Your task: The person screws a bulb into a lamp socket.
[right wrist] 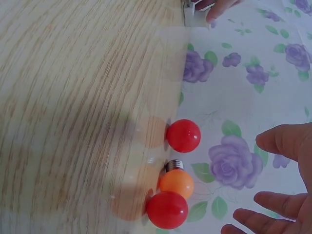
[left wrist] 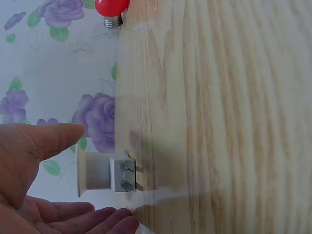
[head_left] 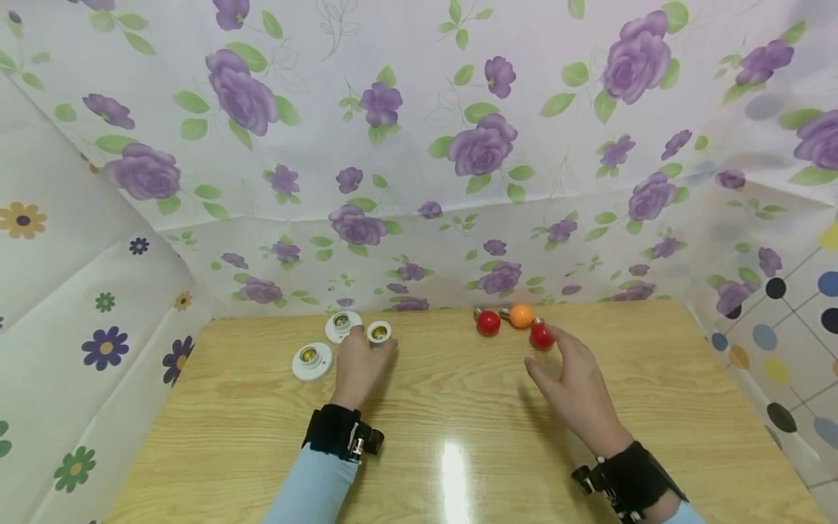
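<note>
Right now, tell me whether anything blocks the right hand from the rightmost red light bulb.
Nothing visible stands between the right hand and that red light bulb; the orange light bulb lies beside it on the left.

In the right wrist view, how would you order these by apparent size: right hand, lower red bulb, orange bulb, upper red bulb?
1. Right hand, though cut off by the frame
2. Lower red bulb
3. Orange bulb and upper red bulb: too alike to rank; the orange one is partly covered.
</note>
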Motion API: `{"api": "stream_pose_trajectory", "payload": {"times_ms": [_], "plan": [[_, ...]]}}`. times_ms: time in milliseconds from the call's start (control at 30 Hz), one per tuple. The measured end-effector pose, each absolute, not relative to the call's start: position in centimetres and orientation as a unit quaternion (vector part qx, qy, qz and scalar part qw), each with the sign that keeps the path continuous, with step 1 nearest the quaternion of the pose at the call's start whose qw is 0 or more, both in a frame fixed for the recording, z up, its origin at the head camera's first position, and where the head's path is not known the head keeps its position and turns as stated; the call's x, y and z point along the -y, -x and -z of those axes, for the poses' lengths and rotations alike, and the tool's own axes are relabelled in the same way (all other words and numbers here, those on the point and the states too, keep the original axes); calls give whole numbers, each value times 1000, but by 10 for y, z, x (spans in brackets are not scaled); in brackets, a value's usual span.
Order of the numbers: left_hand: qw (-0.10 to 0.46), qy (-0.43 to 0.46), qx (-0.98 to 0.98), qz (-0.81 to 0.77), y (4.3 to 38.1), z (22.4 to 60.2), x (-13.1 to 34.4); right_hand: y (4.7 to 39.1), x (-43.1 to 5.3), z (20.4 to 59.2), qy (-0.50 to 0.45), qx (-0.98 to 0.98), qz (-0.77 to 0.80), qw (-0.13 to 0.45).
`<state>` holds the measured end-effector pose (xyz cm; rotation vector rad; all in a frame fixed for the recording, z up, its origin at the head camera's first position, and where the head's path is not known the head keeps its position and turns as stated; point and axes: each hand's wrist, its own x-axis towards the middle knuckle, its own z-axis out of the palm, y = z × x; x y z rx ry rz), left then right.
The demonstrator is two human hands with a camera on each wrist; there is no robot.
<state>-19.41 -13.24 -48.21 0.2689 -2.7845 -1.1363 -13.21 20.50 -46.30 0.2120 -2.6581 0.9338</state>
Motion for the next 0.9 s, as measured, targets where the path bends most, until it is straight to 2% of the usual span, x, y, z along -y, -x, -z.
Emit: {"api": "stream_pose_trajectory", "payload": {"times_ms": [567,900], "plan": [[54,-93,946,304,202,480,129,134,-204,463,-83,934,-310,159],[58,-77,943,320,206,482,128,143,-206,461,-95,939,-282,170]]}}
